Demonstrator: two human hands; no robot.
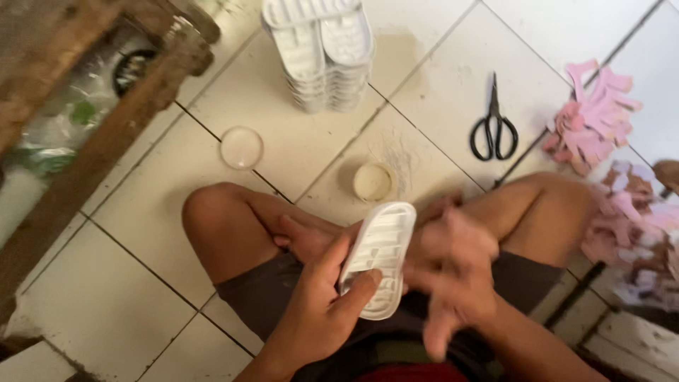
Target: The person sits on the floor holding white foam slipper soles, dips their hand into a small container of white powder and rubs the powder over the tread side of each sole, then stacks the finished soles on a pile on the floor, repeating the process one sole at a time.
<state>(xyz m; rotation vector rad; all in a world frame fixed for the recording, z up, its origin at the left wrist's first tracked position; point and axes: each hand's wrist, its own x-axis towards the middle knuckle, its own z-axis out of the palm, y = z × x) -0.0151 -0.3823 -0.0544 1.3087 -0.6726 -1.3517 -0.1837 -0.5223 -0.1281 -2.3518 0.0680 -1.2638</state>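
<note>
On a tiled floor (141,233), the left hand (318,311) clamps a white sole (377,256); the blurred right hand (453,272), its grip unclear, works beside it, glue pot (373,182) near.

Lying crumpled at upper left behind a wooden frame (113,134): clear plastic bags (74,113), showing green and white patches.

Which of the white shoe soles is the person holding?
The single white sole over the lap, gripped by the left hand, with the blurred right hand beside it. The other soles sit stacked on the floor tiles.
</note>
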